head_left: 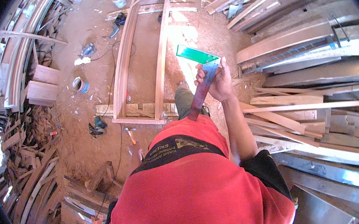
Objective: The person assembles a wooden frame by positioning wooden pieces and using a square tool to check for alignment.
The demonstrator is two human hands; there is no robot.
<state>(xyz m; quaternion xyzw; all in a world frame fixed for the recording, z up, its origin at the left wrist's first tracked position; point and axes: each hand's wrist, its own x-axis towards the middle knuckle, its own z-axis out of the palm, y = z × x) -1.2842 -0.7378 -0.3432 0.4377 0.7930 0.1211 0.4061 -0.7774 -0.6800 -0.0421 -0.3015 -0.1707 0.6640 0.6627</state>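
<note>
My right hand (222,82) is wrapped around a try square (197,54), its thumb beside the corner where the green stock meets the metal blade. The blade points down toward my red shirt, and the stock reaches out to the left. Lower down on the left, my left hand (136,152) shows partly past the shirt, closed on a hammer (132,138) with an orange handle. Ahead of me a long rectangular wooden frame (161,63) lies on wooden battens (135,108), close to the try square's left side.
A blue power tool (87,50), a paint can (80,85), a dark green tool (97,125) and cords lie on the dirt floor to the left. Planks (293,101) are piled at right. Wood scraps (39,159) heap at lower left; buckets (119,1) stand far off.
</note>
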